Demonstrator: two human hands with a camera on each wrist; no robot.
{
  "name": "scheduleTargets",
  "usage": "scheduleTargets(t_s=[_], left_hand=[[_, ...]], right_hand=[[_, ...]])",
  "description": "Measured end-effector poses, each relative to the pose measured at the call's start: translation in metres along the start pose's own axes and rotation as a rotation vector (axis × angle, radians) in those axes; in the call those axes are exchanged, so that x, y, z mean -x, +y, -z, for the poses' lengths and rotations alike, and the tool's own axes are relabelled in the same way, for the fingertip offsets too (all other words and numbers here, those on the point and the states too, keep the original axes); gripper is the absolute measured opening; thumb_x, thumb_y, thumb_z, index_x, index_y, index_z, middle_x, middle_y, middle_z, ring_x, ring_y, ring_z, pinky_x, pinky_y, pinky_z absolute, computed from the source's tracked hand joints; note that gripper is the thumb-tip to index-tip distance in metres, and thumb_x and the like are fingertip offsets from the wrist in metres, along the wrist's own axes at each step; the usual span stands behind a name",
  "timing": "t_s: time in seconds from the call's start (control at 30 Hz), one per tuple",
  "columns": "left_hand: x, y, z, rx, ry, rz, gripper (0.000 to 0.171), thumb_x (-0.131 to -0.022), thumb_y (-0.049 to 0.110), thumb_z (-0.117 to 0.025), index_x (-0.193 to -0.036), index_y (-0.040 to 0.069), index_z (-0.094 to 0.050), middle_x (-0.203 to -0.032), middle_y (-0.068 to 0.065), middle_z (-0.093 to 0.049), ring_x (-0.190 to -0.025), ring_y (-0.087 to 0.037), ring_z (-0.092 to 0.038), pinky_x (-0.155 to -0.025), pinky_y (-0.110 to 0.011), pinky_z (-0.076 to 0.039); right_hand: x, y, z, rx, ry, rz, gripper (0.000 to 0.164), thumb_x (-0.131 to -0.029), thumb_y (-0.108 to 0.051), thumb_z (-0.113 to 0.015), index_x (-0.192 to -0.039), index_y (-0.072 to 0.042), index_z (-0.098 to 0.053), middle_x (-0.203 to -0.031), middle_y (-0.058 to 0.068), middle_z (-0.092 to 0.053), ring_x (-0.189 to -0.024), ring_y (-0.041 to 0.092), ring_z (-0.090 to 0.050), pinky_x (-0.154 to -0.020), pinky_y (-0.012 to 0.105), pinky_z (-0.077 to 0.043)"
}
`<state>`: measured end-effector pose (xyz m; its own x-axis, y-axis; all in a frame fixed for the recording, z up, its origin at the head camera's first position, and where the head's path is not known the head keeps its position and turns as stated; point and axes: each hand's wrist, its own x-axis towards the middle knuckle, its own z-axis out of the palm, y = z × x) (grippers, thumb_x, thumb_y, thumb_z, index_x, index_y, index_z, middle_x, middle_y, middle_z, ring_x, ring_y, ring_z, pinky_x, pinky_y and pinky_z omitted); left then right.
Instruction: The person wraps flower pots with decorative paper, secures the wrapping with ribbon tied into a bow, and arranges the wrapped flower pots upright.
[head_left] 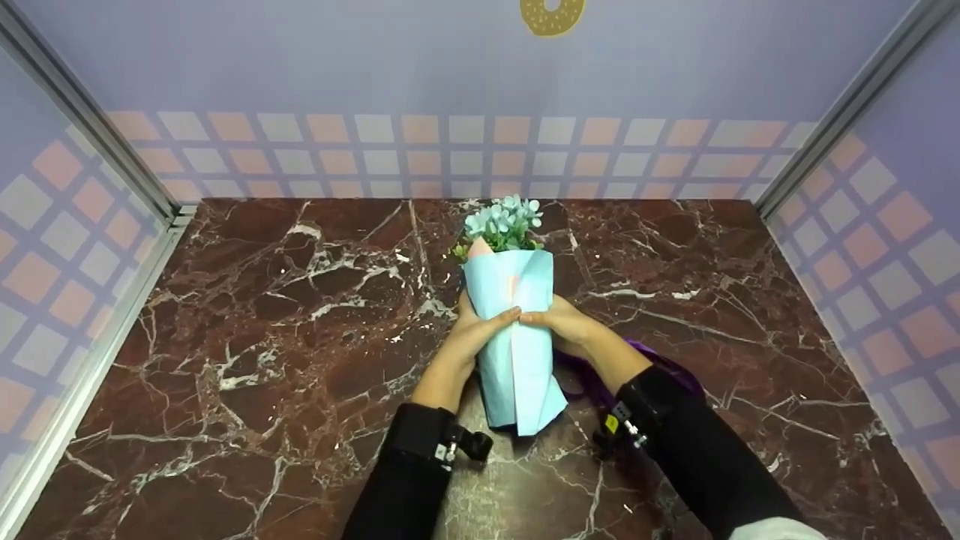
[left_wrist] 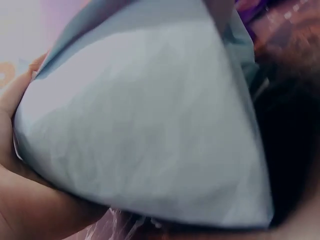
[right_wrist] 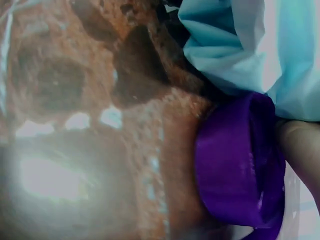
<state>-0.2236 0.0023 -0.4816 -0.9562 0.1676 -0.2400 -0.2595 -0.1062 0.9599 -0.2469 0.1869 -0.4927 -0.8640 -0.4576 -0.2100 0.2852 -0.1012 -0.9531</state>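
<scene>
Paper-wrapped bouquet (head_left: 517,352) held between the left hand (head_left: 471,328) and the right hand (head_left: 566,322). The fingers of each hand curl around its sides, opened to about its width, the thumbs meeting across the front. The long axis runs between the hands: the flowers (head_left: 506,219) stand beyond the fingers, the lower end on the person's side of them. The purple ribbon (right_wrist: 225,165) lies just outside the right hand's fingers, nearer that hand; contact with them cannot be determined.
</scene>
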Motion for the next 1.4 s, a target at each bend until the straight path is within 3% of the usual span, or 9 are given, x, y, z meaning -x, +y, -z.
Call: scheduleTargets(t_s=[0.23, 0.4, 0.57, 0.7, 0.83, 0.97, 1.13, 1.2, 1.4], left_hand=[[-0.007, 0.000, 0.014, -0.068, -0.095, 0.051, 0.089, -0.097, 0.047, -0.053, -0.157, 0.011, 0.002, -0.160, -0.018, -0.005, -0.145, -0.036, -0.010, -0.116, -0.053, -0.015], [-0.019, -0.006, 0.020, 0.046, -0.083, 0.104, 0.070, -0.103, 0.049, -0.031, -0.157, 0.008, -0.010, -0.162, -0.012, -0.008, -0.146, -0.029, -0.010, -0.117, -0.046, -0.014], [-0.025, -0.010, 0.023, 0.016, -0.049, 0.115, 0.053, -0.104, 0.027, -0.034, -0.151, 0.001, -0.030, -0.152, -0.016, -0.033, -0.129, -0.028, -0.040, -0.103, -0.036, -0.038], [-0.027, -0.009, 0.031, -0.172, -0.166, 0.020, 0.060, -0.095, 0.004, -0.043, -0.152, -0.001, -0.024, -0.155, -0.018, -0.028, -0.139, -0.027, -0.028, -0.111, -0.038, -0.029], [-0.029, -0.003, 0.036, -0.320, -0.276, -0.029, 0.073, -0.087, -0.001, -0.054, -0.153, 0.000, -0.023, -0.155, -0.018, -0.029, -0.141, -0.029, -0.027, -0.113, -0.041, -0.027], [-0.033, 0.000, 0.036, -0.257, -0.272, 0.015, 0.074, -0.087, -0.006, -0.049, -0.153, -0.003, -0.017, -0.155, -0.021, -0.025, -0.139, -0.032, -0.030, -0.110, -0.043, -0.033], [-0.038, -0.001, 0.040, -0.037, -0.184, 0.010, 0.058, -0.092, -0.007, -0.045, -0.147, -0.006, -0.029, -0.113, -0.020, -0.053, -0.101, -0.028, -0.056, -0.093, -0.040, -0.048], [-0.038, 0.000, 0.043, -0.002, -0.163, 0.003, 0.049, -0.094, -0.005, -0.047, -0.142, -0.003, -0.037, -0.093, -0.013, -0.054, -0.080, -0.022, -0.057, -0.079, -0.035, -0.051], [-0.034, 0.010, 0.061, -0.005, -0.151, -0.016, 0.039, -0.097, 0.000, -0.054, -0.135, -0.003, -0.047, -0.089, -0.012, -0.054, -0.058, -0.010, -0.046, -0.054, -0.019, -0.042]], right_hand=[[0.002, 0.005, -0.005, -0.047, 0.087, 0.027, 0.060, -0.076, -0.009, -0.071, -0.128, -0.001, -0.042, -0.111, 0.007, -0.058, -0.098, 0.021, -0.060, -0.089, 0.034, -0.050], [0.003, 0.006, -0.002, -0.073, 0.123, 0.018, 0.066, -0.072, -0.010, -0.072, -0.130, -0.001, -0.041, -0.112, 0.008, -0.055, -0.099, 0.021, -0.057, -0.089, 0.034, -0.048], [0.007, 0.004, 0.001, -0.106, 0.079, 0.018, 0.066, -0.070, -0.012, -0.073, -0.126, -0.003, -0.041, -0.110, 0.008, -0.055, -0.097, 0.021, -0.058, -0.087, 0.034, -0.049], [0.010, -0.002, 0.002, -0.124, 0.032, 0.028, 0.062, -0.069, -0.008, -0.072, -0.123, -0.004, -0.042, -0.108, 0.008, -0.057, -0.095, 0.021, -0.059, -0.086, 0.034, -0.050], [0.012, -0.007, 0.003, -0.135, 0.010, 0.032, 0.059, -0.069, -0.007, -0.069, -0.122, -0.005, -0.042, -0.108, 0.008, -0.056, -0.095, 0.021, -0.058, -0.086, 0.033, -0.050], [0.013, -0.010, 0.008, -0.135, 0.014, 0.034, 0.059, -0.069, -0.009, -0.070, -0.121, -0.004, -0.043, -0.106, 0.008, -0.057, -0.093, 0.020, -0.059, -0.084, 0.033, -0.050], [0.013, -0.011, 0.016, -0.134, 0.018, 0.020, 0.059, -0.069, -0.010, -0.070, -0.121, -0.004, -0.042, -0.104, 0.008, -0.058, -0.090, 0.020, -0.060, -0.082, 0.033, -0.051], [0.013, -0.012, 0.019, -0.122, 0.019, 0.015, 0.060, -0.070, -0.010, -0.070, -0.122, -0.004, -0.041, -0.105, 0.008, -0.057, -0.091, 0.020, -0.059, -0.082, 0.033, -0.051], [0.015, -0.016, 0.026, -0.069, 0.055, -0.015, 0.062, -0.073, -0.007, -0.066, -0.128, -0.002, -0.038, -0.109, 0.008, -0.053, -0.096, 0.021, -0.057, -0.085, 0.034, -0.049]])
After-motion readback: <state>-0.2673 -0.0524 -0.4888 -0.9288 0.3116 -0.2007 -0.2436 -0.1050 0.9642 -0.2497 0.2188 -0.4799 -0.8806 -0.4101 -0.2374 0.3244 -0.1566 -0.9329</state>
